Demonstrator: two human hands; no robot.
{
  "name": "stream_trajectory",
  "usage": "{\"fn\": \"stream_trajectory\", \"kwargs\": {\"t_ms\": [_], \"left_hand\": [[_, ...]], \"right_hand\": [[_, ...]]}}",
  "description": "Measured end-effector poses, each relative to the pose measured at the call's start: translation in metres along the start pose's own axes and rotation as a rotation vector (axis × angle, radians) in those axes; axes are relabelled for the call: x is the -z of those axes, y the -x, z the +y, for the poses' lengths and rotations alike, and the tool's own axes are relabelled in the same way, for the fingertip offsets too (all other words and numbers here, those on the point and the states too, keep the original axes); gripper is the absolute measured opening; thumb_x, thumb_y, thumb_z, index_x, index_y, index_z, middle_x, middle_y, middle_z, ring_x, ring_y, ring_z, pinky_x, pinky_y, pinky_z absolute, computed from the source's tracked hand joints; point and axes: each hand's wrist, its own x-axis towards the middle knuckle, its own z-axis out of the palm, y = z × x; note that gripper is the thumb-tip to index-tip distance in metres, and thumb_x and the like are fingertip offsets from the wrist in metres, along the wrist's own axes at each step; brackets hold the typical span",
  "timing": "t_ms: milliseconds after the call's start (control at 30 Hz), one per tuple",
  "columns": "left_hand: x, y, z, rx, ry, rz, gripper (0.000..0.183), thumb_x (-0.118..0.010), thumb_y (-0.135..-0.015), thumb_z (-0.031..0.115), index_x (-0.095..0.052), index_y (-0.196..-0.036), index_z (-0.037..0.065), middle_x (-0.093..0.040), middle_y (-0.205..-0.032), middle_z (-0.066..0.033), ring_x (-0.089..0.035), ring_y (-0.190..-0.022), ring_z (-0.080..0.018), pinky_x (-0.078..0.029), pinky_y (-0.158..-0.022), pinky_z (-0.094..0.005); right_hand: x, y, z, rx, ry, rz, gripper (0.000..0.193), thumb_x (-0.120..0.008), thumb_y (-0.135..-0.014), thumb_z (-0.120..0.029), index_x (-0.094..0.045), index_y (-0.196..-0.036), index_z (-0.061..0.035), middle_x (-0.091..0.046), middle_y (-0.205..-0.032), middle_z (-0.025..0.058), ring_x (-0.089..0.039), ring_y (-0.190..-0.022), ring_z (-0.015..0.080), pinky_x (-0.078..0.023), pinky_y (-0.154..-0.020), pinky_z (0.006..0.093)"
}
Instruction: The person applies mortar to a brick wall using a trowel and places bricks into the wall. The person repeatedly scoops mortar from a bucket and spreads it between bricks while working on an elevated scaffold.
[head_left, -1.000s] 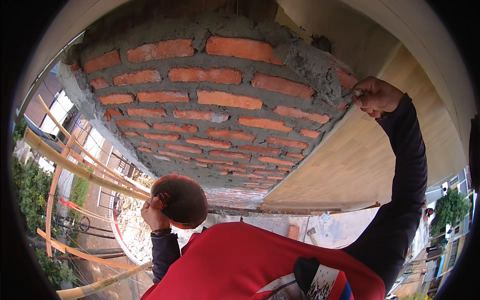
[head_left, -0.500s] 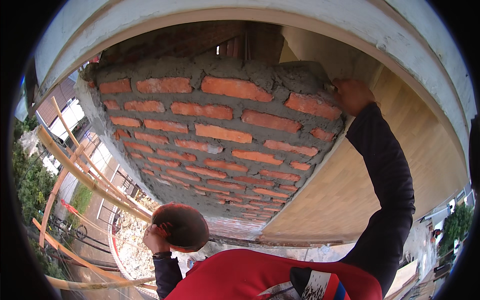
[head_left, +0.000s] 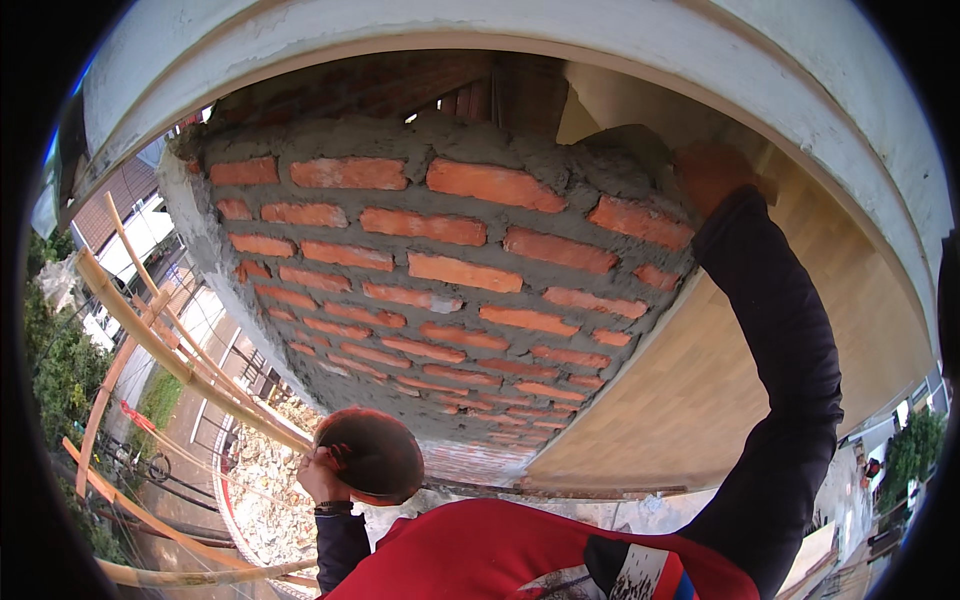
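In front of me rises a red brick wall [head_left: 465,272] with grey mortar joints and a mortar layer along its top. My right hand [head_left: 718,178], smeared by motion, is closed at the top right corner of the wall. It grips a trowel [head_left: 638,142], whose dark blade lies at the mortar on the top course; its handle is hidden in my fist. Low on the left, my left hand [head_left: 324,477] clasps the rim of a round mortar bucket [head_left: 372,458]. The bucket is tilted, its inside dark, and I cannot make out how much it holds.
A pale curved beam [head_left: 480,42] spans overhead. Right of the wall stands a light wood-patterned panel [head_left: 740,345]. Bamboo scaffold poles [head_left: 175,355] cross on the left, high above rubble [head_left: 268,485] and a path. Trees [head_left: 60,350] grow beyond them.
My right hand has shifted slightly right and is blurred, with the trowel still at the wall's top corner. The view has moved a little, and the bucket stays in my left hand.
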Motion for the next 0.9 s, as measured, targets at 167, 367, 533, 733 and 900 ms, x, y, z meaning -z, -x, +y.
{"fn": "stream_trajectory", "kwargs": {"t_ms": [167, 367, 533, 733, 900], "left_hand": [[0.008, -0.019, 0.002, 0.040, 0.020, -0.050, 0.019, -0.059, -0.083, -0.002, -0.051, -0.070, 0.009, -0.051, -0.061, 0.0009, -0.049, -0.051, -0.0113, -0.043, -0.050, -0.0264], [0.021, -0.047, 0.008, 0.074, 0.163, -0.174, 0.022, -0.062, -0.080, -0.002, -0.048, -0.068, 0.010, -0.052, -0.063, -0.0004, -0.051, -0.055, -0.0121, -0.048, -0.058, -0.0268], [0.024, -0.066, 0.014, 0.128, 0.048, -0.164, 0.021, -0.060, -0.080, -0.003, -0.048, -0.067, 0.009, -0.057, -0.067, -0.0034, -0.054, -0.057, -0.0119, -0.049, -0.060, -0.0268], [0.014, -0.072, 0.021, 0.133, -0.053, -0.259, 0.019, -0.058, -0.082, -0.003, -0.051, -0.068, 0.007, -0.060, -0.068, -0.0050, -0.056, -0.059, -0.0117, -0.047, -0.057, -0.0261], [-0.004, -0.066, 0.018, 0.171, 0.042, -0.327, 0.018, -0.058, -0.082, -0.003, -0.053, -0.068, 0.006, -0.063, -0.070, -0.0066, -0.058, -0.058, -0.0129, -0.046, -0.054, -0.0265]], "right_hand": [[0.045, -0.051, -0.070, 0.009, -0.130, -0.066, 0.027, -0.060, -0.090, -0.031, -0.068, -0.099, -0.0068, -0.069, -0.092, 0.0154, -0.066, -0.088, 0.0362, -0.052, -0.078, 0.0472], [0.071, -0.033, -0.116, -0.095, -0.327, 0.092, 0.029, -0.055, -0.095, -0.031, -0.061, -0.104, -0.0046, -0.068, -0.085, 0.0184, -0.066, -0.083, 0.0380, -0.051, -0.074, 0.0481], [0.046, 0.054, -0.159, -0.244, -0.549, 0.052, 0.029, -0.052, -0.097, -0.032, -0.058, -0.101, -0.0033, -0.066, -0.076, 0.0208, -0.065, -0.076, 0.0404, -0.050, -0.068, 0.0513], [-0.015, 0.106, -0.130, -0.505, -0.605, -0.054, 0.033, -0.049, -0.097, -0.032, -0.057, -0.098, 0.0002, -0.066, -0.081, 0.0258, -0.065, -0.082, 0.0437, -0.050, -0.075, 0.0516], [-0.050, 0.131, -0.076, -0.673, -0.714, -0.081, 0.038, -0.049, -0.098, -0.034, -0.058, -0.099, 0.0026, -0.064, -0.089, 0.0310, -0.062, -0.088, 0.0478, -0.049, -0.076, 0.0527]]}}
